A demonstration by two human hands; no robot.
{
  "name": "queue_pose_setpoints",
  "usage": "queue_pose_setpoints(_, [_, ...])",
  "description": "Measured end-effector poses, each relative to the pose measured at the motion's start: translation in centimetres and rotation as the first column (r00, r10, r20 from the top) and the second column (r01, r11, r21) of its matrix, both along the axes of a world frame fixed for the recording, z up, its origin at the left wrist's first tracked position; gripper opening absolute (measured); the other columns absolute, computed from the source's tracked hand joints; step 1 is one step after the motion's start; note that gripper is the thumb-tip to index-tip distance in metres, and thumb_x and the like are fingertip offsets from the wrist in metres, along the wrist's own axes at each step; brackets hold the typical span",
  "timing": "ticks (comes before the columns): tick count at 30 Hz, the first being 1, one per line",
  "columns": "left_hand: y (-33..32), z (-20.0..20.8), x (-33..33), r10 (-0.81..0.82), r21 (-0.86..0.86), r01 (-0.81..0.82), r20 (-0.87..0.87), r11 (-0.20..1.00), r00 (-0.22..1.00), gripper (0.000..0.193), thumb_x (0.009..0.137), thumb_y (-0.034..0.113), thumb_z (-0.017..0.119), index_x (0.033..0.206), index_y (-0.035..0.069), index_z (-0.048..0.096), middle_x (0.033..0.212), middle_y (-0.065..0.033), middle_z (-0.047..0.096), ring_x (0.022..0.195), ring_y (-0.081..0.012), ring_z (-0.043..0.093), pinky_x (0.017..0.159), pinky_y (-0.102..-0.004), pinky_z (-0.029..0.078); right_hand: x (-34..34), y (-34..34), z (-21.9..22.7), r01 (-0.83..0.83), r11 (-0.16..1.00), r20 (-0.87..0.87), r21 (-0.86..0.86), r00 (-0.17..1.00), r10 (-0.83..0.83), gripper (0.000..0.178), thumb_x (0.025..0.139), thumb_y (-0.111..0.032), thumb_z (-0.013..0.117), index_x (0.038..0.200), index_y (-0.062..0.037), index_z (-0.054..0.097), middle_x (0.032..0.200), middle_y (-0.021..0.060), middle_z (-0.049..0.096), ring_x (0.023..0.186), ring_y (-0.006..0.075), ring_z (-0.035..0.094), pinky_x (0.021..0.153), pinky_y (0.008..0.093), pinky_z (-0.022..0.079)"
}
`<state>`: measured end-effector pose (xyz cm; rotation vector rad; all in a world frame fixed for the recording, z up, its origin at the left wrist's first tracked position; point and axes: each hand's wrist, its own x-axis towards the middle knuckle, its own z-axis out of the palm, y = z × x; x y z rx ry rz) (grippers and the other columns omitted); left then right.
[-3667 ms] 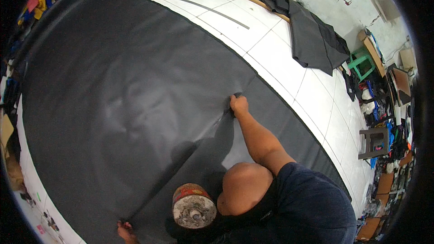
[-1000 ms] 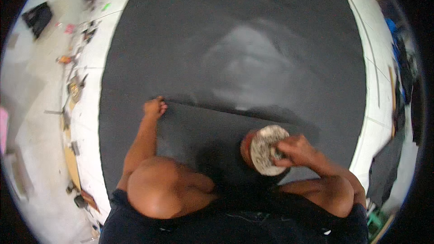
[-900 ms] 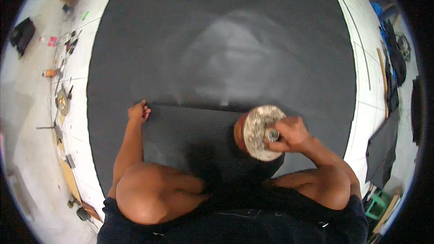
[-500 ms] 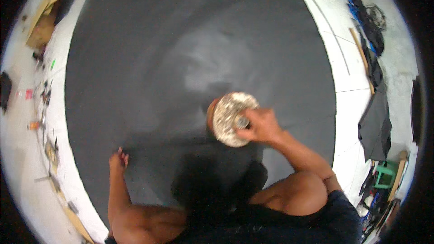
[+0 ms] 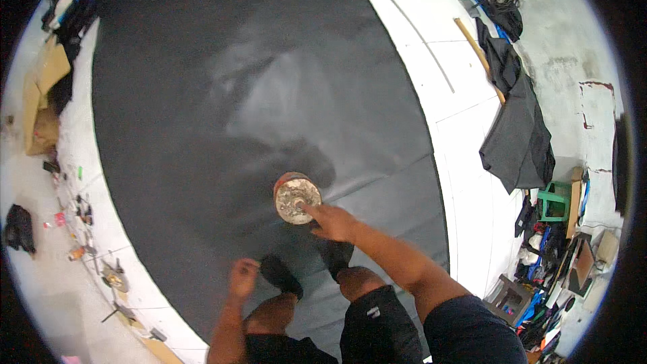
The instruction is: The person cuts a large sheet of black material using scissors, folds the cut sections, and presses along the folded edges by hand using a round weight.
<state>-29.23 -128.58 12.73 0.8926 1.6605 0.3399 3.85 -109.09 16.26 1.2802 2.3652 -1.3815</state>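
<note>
My right hand (image 5: 332, 222) reaches in with its fingers curled at the centre of the lid of a round can (image 5: 296, 199). The can's flat top is pale and crusted, and its side is reddish brown. It is over the large black sheet (image 5: 202, 114), in front of my feet. Whether its base touches the sheet I cannot tell. Lower left, my left hand (image 5: 244, 276) is beside my left foot, its fingers closed together. What they hold, if anything, is too small and blurred to make out. My feet, in dark socks or shoes, are on the sheet.
White floor tiles (image 5: 465, 155) border the sheet. On the right are a long thin strip (image 5: 411, 23), crumpled black cloth (image 5: 517, 148), a green stool (image 5: 555, 201) and piled clutter. Cardboard (image 5: 50, 71) and scattered small tools line the left.
My right hand and the can have moved left and nearer to my feet, further from my head. My left hand has come inward. The view has turned, and my legs now show.
</note>
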Motion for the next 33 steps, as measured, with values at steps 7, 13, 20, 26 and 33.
queue_pose_setpoints(7, [-4.0,22.9,9.7,-0.383,-0.341,0.322,-0.126,0.883,0.915,0.045,0.087,0.038,0.066,0.12,0.008,0.061,0.115,-0.0144,0.066,0.109,-0.0328,0.062,0.093,-0.0423,0.048,8.2,-15.1,23.5,0.1,0.993,0.21,-0.058,0.974,-0.086,0.048,0.083,-0.042,0.066,0.116,-0.0073,0.061,0.113,0.0184,0.061,0.111,0.0397,0.056,0.094,0.0569,0.039])
queue_pose_setpoints(13, [1.2,24.3,3.4,-0.504,-0.418,0.43,-0.08,0.8,0.86,0.055,0.092,0.05,0.054,0.13,0.01,0.056,0.129,-0.0131,0.059,0.119,-0.0341,0.056,0.101,-0.0414,0.043,15.1,-20.8,36.5,0.512,0.855,0.351,-0.089,0.819,-0.454,0.062,0.087,-0.059,0.058,0.128,-0.0128,0.059,0.137,0.023,0.047,0.13,0.0412,0.042,0.11,0.0598,0.024])
queue_pose_setpoints(20, [17.4,32.1,1.9,-0.833,-0.62,0.558,-0.38,0.551,0.401,0.064,0.087,0.057,0.055,0.128,0.009,0.06,0.13,-0.0121,0.06,0.119,-0.0312,0.057,0.102,-0.0402,0.043,23.1,-13.0,34.3,0.757,0.577,0.23,-0.308,0.647,-0.727,0.067,0.084,-0.061,0.061,0.121,-0.0051,0.063,0.128,0.0266,0.055,0.128,0.0404,0.047,0.108,0.0438,0.037])
queue_pose_setpoints(26, [29.1,40.1,23.8,-0.315,-0.269,0.24,-0.284,0.933,0.906,0.051,0.087,0.048,0.061,0.109,0.003,0.066,0.11,-0.0174,0.067,0.109,-0.0332,0.061,0.094,-0.04,0.045,33.4,-9.0,27.4,0.817,0.382,0.366,-0.433,0.546,-0.753,0.072,0.085,-0.063,0.059,0.121,-0.0008,0.062,0.124,0.0253,0.059,0.122,0.0374,0.053,0.101,0.0428,0.043])
queue_pose_setpoints(33, [39.0,41.1,33.2,-0.138,-0.05,0.13,-0.192,0.99,0.972,0.044,0.091,0.042,0.063,0.111,0.002,0.065,0.108,-0.0165,0.067,0.103,-0.0287,0.063,0.09,-0.0385,0.048,41.4,12.0,34.6,0.63,0.71,0.36,-0.314,0.771,-0.526,0.066,0.088,-0.059,0.058,0.123,-0.0031,0.061,0.115,0.0211,0.066,0.108,0.0338,0.063,0.092,0.0413,0.05])
